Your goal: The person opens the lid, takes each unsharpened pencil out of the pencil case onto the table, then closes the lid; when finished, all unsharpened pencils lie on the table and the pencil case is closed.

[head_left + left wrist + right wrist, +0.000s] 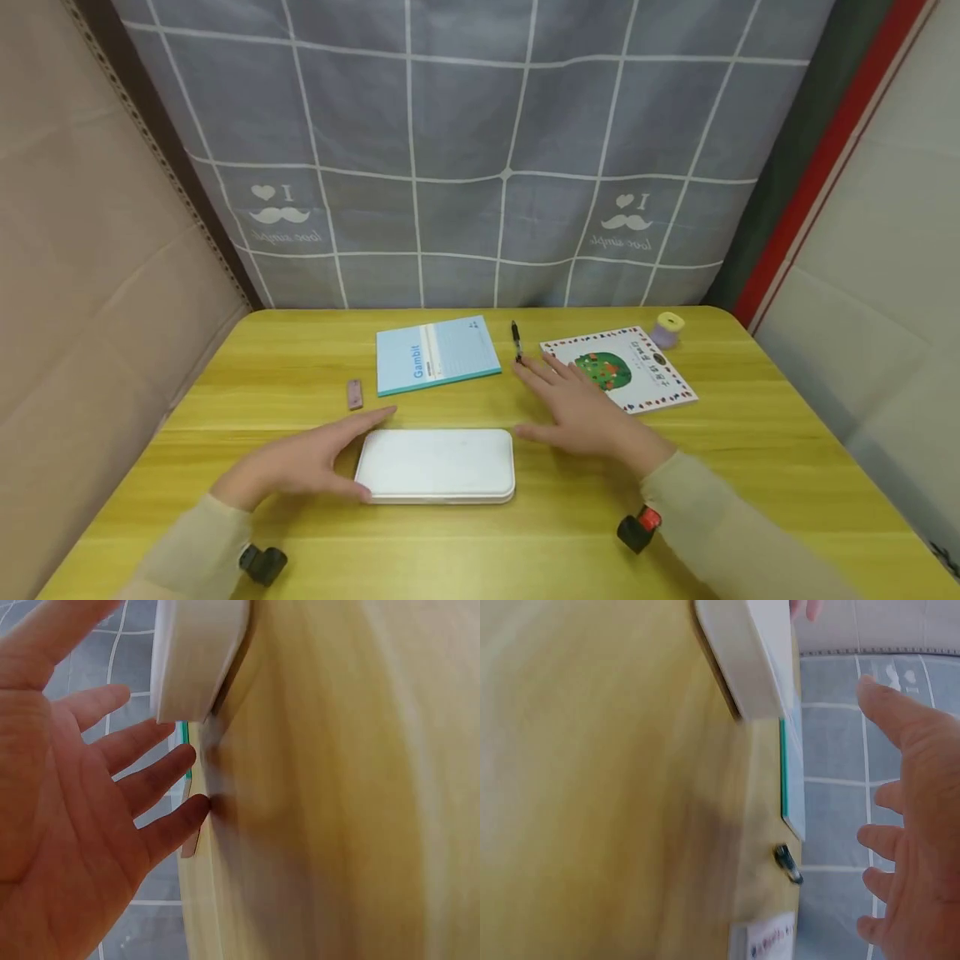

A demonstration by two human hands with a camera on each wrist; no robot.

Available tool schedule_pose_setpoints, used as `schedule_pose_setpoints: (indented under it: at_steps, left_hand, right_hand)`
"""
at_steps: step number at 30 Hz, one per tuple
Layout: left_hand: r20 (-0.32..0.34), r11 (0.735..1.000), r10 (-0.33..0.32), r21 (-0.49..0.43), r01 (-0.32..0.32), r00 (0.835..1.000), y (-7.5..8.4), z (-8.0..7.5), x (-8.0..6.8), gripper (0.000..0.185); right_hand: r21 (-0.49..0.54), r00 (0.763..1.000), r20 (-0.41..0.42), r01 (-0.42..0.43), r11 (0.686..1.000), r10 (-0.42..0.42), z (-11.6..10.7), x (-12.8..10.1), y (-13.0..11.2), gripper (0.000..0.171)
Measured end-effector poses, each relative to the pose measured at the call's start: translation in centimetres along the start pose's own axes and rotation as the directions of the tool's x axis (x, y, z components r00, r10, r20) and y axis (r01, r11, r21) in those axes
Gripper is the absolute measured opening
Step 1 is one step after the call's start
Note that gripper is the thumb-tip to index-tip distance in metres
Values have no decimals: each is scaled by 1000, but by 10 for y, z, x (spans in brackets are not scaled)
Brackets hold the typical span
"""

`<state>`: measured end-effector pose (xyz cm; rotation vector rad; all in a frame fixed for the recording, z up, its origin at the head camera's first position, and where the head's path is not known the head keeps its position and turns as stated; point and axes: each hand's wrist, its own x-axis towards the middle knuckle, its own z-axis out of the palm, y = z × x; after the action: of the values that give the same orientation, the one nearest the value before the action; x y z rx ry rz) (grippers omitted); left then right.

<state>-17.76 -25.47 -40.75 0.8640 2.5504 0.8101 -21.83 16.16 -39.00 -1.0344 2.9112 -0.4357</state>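
Observation:
A flat white case (435, 462) with rounded corners lies on the yellow wooden table (525, 550), near its front middle. My left hand (307, 457) is open beside the case's left end, fingers straight; the left wrist view shows the left hand (82, 817) spread, with a small gap to the case (199, 652). My right hand (581, 408) is open and flat, just right of and beyond the case, thumb pointing at its far right corner. In the right wrist view the right hand (915, 855) holds nothing, and the case (746, 660) lies apart from it.
Behind the case lie a light blue notebook (437, 354), a black pen (516, 340), a picture book (618, 368) and a small pinkish block (355, 393). A purple and yellow roll (666, 329) stands at the back right. A checked grey curtain hangs behind the table.

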Motion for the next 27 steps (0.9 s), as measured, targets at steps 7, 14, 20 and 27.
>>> schedule_pose_setpoints:
  at_steps: [7,14,20,27]
  left_hand:
    - [0,995,49,85,-49,999,9,9,2,107]
    - [-27,980,84,181,-77,996,14,15,4,96]
    - [-38,970,70,234,-59,997,13,18,3,94]
    - [-48,965,63,260,-48,997,13,19,3,95]
  right_hand:
    - [120,986,121,96,988,-111,13,-1,-20,86]
    - [121,983,133,110,986,-126,26,-3,-30,85]
    - [108,979,146,129,986,-144,33,-6,-38,85]
    - [93,981,129,134,987,-145,40,-7,-42,86]
